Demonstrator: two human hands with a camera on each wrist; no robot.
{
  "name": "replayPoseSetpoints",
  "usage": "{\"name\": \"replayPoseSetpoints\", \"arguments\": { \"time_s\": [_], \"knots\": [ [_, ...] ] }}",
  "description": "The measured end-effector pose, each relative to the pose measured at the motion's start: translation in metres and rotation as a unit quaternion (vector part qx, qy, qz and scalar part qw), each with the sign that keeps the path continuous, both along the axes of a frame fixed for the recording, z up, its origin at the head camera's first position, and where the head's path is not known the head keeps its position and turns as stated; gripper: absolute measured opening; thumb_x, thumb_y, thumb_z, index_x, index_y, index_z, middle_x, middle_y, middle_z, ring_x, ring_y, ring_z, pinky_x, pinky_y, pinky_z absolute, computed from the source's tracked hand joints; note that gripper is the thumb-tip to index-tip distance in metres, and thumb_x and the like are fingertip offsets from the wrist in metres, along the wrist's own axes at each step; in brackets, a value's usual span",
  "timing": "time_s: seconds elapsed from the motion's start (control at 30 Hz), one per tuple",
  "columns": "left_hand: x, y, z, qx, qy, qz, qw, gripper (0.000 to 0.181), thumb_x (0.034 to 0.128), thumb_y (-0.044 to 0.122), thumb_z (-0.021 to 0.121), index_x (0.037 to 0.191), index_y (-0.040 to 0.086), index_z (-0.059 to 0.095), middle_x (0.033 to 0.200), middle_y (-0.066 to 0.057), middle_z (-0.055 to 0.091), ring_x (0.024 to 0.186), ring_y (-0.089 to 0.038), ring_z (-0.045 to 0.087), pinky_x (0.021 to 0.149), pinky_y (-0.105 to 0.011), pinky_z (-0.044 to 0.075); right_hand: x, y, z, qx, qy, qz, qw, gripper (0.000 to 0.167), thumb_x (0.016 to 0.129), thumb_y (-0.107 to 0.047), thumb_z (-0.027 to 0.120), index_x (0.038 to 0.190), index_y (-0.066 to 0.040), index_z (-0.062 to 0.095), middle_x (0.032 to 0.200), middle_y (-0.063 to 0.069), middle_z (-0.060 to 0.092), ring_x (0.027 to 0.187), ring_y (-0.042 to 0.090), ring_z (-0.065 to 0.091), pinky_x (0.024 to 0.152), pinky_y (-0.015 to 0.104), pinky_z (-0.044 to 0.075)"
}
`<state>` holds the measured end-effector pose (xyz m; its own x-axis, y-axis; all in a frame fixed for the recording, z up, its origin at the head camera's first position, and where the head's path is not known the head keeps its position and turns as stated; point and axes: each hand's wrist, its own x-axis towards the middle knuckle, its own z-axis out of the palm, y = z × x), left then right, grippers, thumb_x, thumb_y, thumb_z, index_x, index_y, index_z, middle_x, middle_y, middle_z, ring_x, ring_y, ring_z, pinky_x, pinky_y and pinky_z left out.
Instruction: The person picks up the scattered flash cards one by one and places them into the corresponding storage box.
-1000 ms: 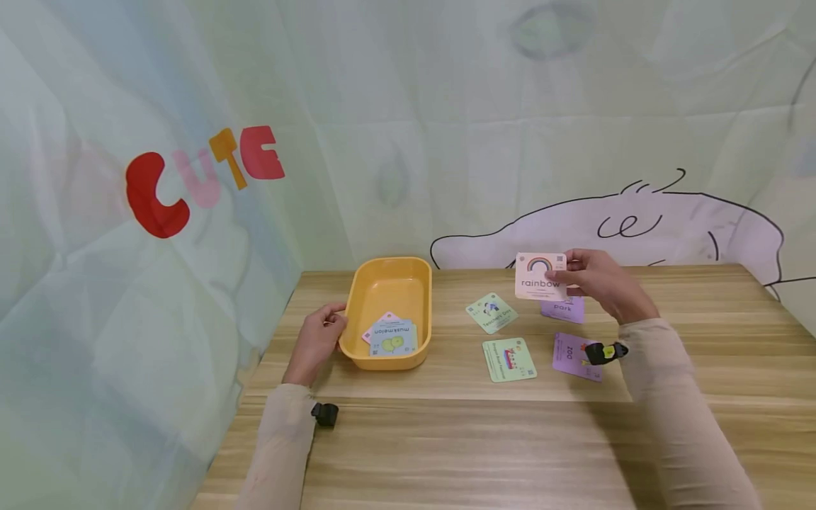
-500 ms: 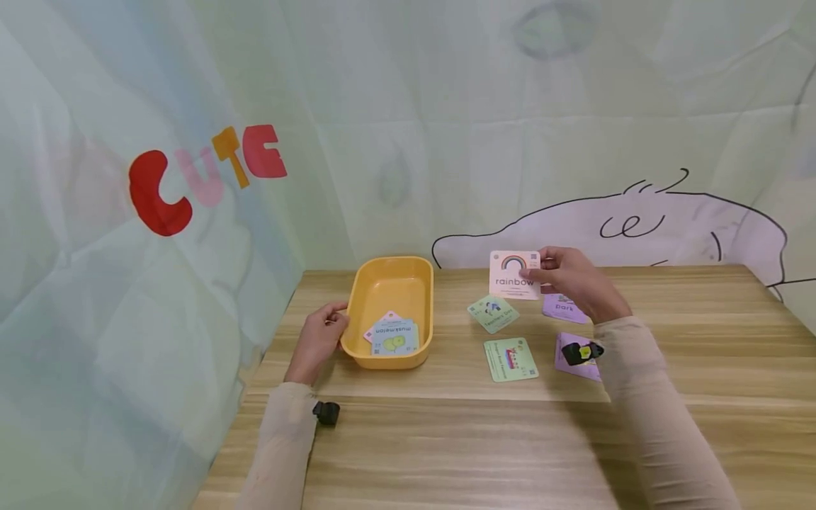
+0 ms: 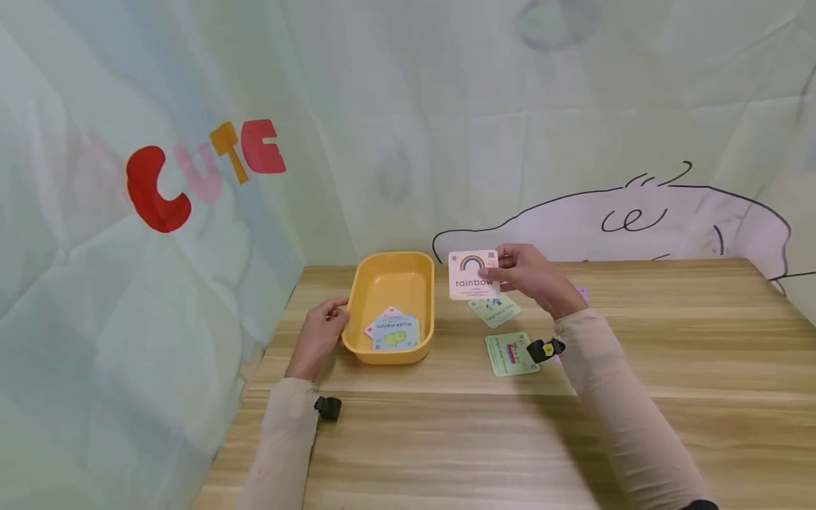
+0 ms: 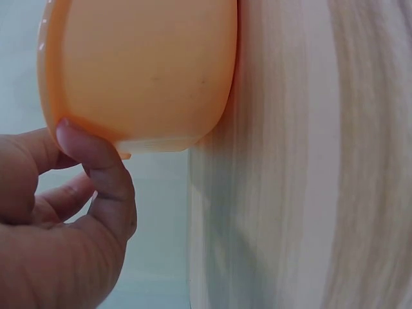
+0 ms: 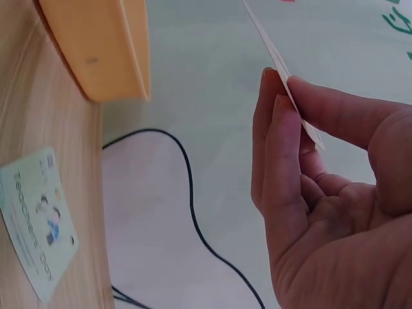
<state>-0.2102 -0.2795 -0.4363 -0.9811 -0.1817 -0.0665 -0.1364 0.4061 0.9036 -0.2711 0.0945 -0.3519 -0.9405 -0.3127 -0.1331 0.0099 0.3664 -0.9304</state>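
Observation:
My right hand [image 3: 538,278] pinches the pale pink rainbow card [image 3: 473,275] between thumb and fingers. It holds the card up above the table, to the right of the yellow plastic basin [image 3: 423,340]; the right wrist view shows the card [image 5: 275,56] edge-on. At the basin's near left corner, my left hand [image 3: 316,336] grips the rim, with the thumb [image 4: 84,141] against the outer wall in the left wrist view. Inside the basin lie a blue muskmelon card [image 3: 395,334] and a pink card [image 3: 372,329] partly under it.
A green Teacher's Day card [image 3: 496,313] lies partly behind the held card. Nearer is a green Dragon Boat Festival card [image 3: 506,358]. Purple cards are mostly hidden by the right arm, one edge [image 3: 583,292] showing. Printed cloth [image 3: 382,127] hangs behind the wooden table [image 3: 446,439].
My right hand has carried the rainbow card leftward, from above the purple park card to near the basin's right side. My left hand stays at the basin's rim.

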Motion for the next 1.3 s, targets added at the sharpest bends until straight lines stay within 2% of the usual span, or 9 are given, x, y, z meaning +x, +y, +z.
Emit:
{"name": "replayPoseSetpoints", "arguments": {
  "time_s": [0.17, 0.33, 0.73, 1.3],
  "knots": [
    [0.0, 0.0, -0.001, 0.005, 0.002, -0.003, 1.0, 0.039, 0.1041, 0.015, 0.052, 0.142, 0.01, 0.058, 0.102, -0.01, 0.053, 0.079, -0.021, 0.053, 0.063, -0.026, 0.051, 0.0, -0.019, -0.002, -0.005, -0.003, 0.012, 0.9999, 0.027, 0.096, -0.016, 0.071, 0.113, -0.001, 0.057, 0.106, 0.011, 0.067, 0.087, 0.017, 0.067, 0.078, 0.029, 0.058],
    [0.0, -0.001, -0.001, 0.011, 0.003, -0.005, 0.9999, 0.039, 0.1041, 0.015, 0.052, 0.143, 0.009, 0.057, 0.102, -0.009, 0.052, 0.079, -0.022, 0.054, 0.062, -0.025, 0.051, -0.002, -0.035, -0.008, -0.008, -0.006, 0.015, 0.9998, 0.027, 0.095, -0.015, 0.072, 0.113, 0.0, 0.059, 0.105, 0.013, 0.067, 0.087, 0.018, 0.066, 0.076, 0.03, 0.058],
    [0.0, -0.002, -0.001, 0.011, 0.0, -0.006, 0.9999, 0.038, 0.105, 0.018, 0.052, 0.142, 0.011, 0.057, 0.103, -0.009, 0.052, 0.077, -0.019, 0.054, 0.062, -0.025, 0.052, 0.0, -0.065, -0.017, -0.031, -0.021, 0.018, 0.9991, 0.023, 0.093, -0.008, 0.073, 0.11, 0.001, 0.06, 0.105, 0.013, 0.067, 0.087, 0.019, 0.067, 0.076, 0.032, 0.06],
    [0.0, 0.001, -0.001, 0.007, -0.008, 0.006, 0.9999, 0.037, 0.1053, 0.017, 0.052, 0.141, 0.01, 0.059, 0.104, -0.01, 0.053, 0.079, -0.02, 0.054, 0.062, -0.023, 0.05, -0.002, -0.095, -0.023, -0.027, -0.032, 0.033, 0.9986, 0.024, 0.092, -0.009, 0.074, 0.11, 0.0, 0.061, 0.107, 0.015, 0.067, 0.091, 0.022, 0.068, 0.081, 0.036, 0.06]
  ]
}}
